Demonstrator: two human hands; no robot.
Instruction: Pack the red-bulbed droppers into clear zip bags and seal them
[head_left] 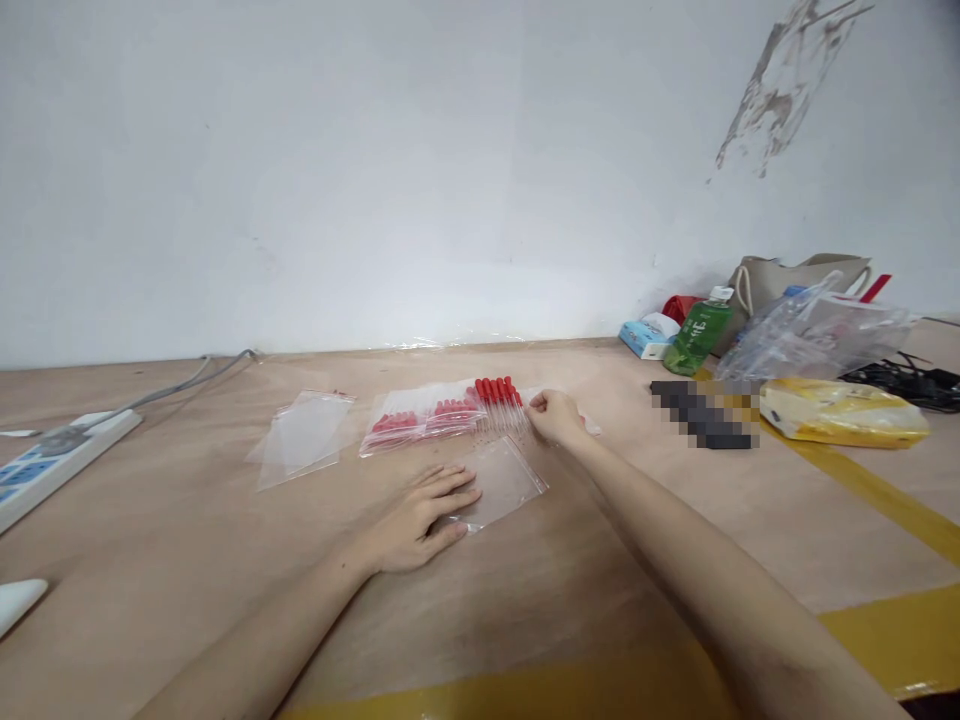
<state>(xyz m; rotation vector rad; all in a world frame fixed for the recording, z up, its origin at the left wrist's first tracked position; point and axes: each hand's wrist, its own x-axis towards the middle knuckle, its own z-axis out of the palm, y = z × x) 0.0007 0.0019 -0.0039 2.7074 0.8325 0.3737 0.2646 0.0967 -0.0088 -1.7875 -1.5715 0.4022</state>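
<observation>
My left hand [427, 515] lies with fingers spread on the left edge of a clear zip bag [504, 485], which is flat on the table. My right hand [556, 415] is just right of a row of droppers [496, 392] with red bulbs and clear thin stems. Its fingers are curled together; what they hold, if anything, is hidden. Left of the loose droppers lie filled zip bags [396, 425] with red bulbs showing inside. Some red also shows behind my right hand, partly covered by it.
Flat clear bags [309, 435] are stacked at left, near a white power strip [75, 455] with a grey cable. At right stand a green bottle [699, 332], a blue tissue box [646, 338], a yellow-white packet [844, 412], a plastic bag [817, 335] and a pixelated dark object [701, 412].
</observation>
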